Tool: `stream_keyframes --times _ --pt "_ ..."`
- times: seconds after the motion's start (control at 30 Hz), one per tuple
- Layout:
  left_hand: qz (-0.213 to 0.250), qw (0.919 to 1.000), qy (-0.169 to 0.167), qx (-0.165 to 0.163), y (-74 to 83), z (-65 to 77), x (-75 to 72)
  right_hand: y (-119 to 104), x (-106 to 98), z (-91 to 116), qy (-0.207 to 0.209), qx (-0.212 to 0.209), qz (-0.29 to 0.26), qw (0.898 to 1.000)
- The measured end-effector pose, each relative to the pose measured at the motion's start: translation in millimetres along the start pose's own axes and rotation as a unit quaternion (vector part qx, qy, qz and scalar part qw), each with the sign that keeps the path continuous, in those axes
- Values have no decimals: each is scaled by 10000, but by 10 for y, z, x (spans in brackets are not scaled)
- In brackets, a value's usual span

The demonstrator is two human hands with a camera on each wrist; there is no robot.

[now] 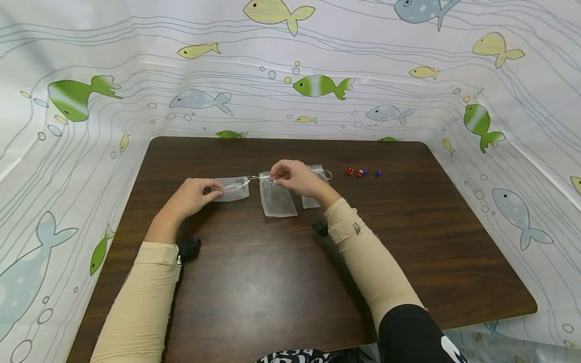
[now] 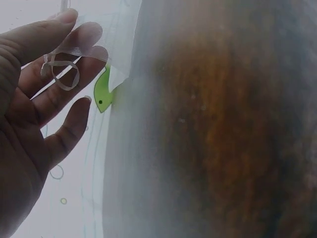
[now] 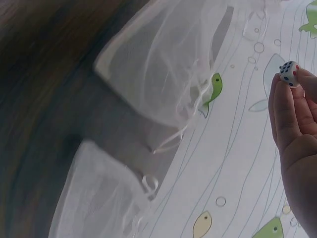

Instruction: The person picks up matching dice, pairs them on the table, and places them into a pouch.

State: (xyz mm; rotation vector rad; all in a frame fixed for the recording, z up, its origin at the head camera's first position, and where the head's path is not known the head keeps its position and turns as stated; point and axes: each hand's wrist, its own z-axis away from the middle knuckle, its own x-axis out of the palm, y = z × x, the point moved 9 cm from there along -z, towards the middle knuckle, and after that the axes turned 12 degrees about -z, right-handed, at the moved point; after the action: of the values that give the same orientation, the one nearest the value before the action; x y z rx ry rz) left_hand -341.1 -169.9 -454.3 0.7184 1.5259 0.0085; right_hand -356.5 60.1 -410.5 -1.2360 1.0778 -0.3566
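My right hand (image 1: 297, 177) pinches a white die (image 3: 290, 74) with blue and red dots between thumb and fingertips. It hovers over the top end of the middle sheer white drawstring pouch (image 1: 278, 201). At the left, my left hand (image 1: 192, 196) holds the end of another sheer pouch (image 1: 236, 194) between thumb and fingers. A thin ribbon loop (image 2: 69, 83) from that pouch hangs against the fingers in the left wrist view. Partly under my right wrist lies a third pouch (image 1: 309, 201).
Red dice (image 1: 350, 171) and blue dice (image 1: 378, 173) sit toward the back right of the brown table (image 1: 254, 282). A white die (image 1: 354, 210) peeks out beside my right sleeve. A fish-patterned curtain (image 1: 345, 116) surrounds the table's back and sides.
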Motion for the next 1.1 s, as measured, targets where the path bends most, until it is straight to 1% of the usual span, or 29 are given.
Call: stream_keyframes --times 0.2,0.43,0.6,0.77,0.93,1.1 --pt "-5 10000 20 31 27 -21 -12 -108 169 -169 -90 -46 -21 9999" --pt "29 10000 24 38 50 -43 -22 -239 293 -325 -172 -284 -105 9994" --pt "27 10000 1 95 75 -65 -22 -303 361 -389 -234 -375 -5 9990" --pt "71 9998 28 173 101 -83 -19 -320 404 -435 -198 -356 24 9992" --pt "10 9998 88 175 83 -45 -18 -347 511 -508 -321 -362 34 9988" --pt "30 9999 16 161 67 -3 -12 -372 599 -567 -400 -263 110 9988"
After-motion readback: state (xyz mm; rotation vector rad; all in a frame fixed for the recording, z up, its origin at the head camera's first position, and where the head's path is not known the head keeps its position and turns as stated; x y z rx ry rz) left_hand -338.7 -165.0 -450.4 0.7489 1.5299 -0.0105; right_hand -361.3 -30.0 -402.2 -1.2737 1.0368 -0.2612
